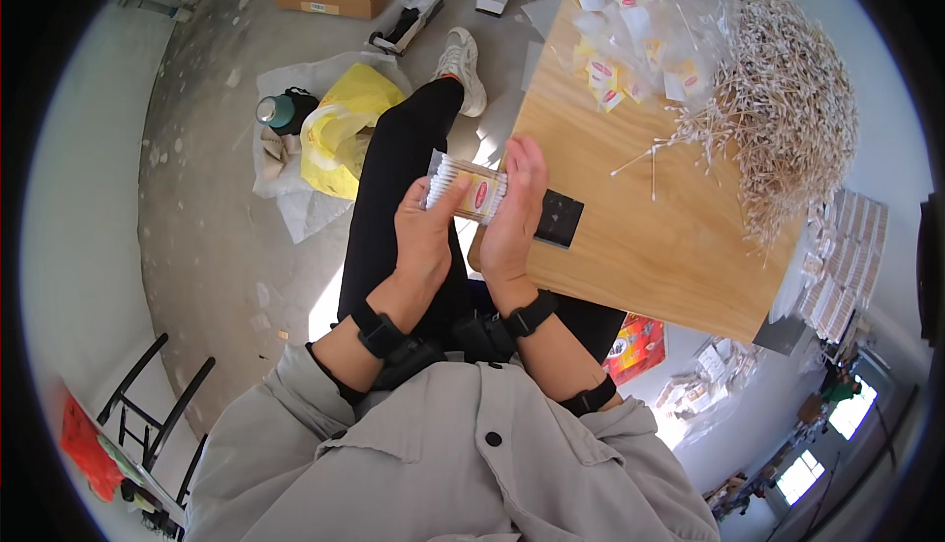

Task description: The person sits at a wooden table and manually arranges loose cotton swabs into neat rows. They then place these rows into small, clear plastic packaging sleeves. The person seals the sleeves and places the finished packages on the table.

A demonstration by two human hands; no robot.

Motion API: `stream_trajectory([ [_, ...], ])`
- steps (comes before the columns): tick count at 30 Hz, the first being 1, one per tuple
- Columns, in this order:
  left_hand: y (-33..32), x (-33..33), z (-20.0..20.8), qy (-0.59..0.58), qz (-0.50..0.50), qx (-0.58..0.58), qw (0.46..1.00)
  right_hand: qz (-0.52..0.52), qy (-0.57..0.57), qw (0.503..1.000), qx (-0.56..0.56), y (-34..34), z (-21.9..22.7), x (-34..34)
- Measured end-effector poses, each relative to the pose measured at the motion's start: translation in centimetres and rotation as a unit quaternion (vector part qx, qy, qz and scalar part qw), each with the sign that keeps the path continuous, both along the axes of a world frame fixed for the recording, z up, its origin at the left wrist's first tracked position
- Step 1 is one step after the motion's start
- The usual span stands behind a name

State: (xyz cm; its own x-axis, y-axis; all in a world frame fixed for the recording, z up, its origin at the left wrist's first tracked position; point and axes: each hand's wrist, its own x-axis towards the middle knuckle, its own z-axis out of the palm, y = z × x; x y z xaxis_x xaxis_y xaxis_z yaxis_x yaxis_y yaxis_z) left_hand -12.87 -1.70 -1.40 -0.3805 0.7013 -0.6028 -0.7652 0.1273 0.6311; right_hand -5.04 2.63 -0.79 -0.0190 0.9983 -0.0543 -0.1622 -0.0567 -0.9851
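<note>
- A swab pack point(467, 188) was held between both hands, in front of the table point(630, 247) edge, above the lap.
- Left hand point(425, 237) was closed on the pack's near-left side, thumb on top; right hand point(514, 212) was pressed flat against its right side.
- Judged light and soft-walled, with a slippery film: best gripped by the sides, not squeezed.
- A loose swab pile point(787, 109) lay well beyond the grip, to the right.

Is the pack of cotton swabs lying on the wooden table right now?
No, both hands, left hand and right hand, hold the pack of cotton swabs off the table.
</note>
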Motion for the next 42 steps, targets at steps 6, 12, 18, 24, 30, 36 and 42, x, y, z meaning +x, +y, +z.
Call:
stream_trajectory([
  [6, 0.2, 0.4, 0.6, 0.046, -0.067, 0.024, 0.996, 0.021, -0.017, 0.999, 0.039, -0.3, -0.8, -0.3],
  [12, 0.0, 0.2, 0.4, 0.032, -0.096, 0.009, 0.995, 0.059, -0.082, 0.993, 0.056, -0.2, 0.4, -0.4],
  [18, -0.7, -3.3, 1.8, 0.085, -0.076, 0.052, 0.992, 0.089, -0.092, 0.986, 0.105, -0.5, 2.1, -3.5],
  [24, -2.1, -8.6, 7.7, 0.129, -0.034, 0.083, 0.988, 0.162, 0.091, 0.975, 0.121, -0.7, 8.3, -7.8],
  [30, -2.4, -5.9, 11.6, -0.039, -0.1, 0.106, 0.989, 0.358, 0.172, 0.917, -0.021, 2.8, 11.6, 2.2],
  [36, -1.5, -1.7, 11.5, -0.101, -0.286, 0.078, 0.95, 0.4, 0.03, 0.915, -0.038, 2.5, 12.7, 11.2],
  [42, -0.8, 1.8, 11.6, -0.193, -0.366, 0.085, 0.907, 0.361, 0.014, 0.929, -0.079, 1.1, 13.7, 15.5],
])
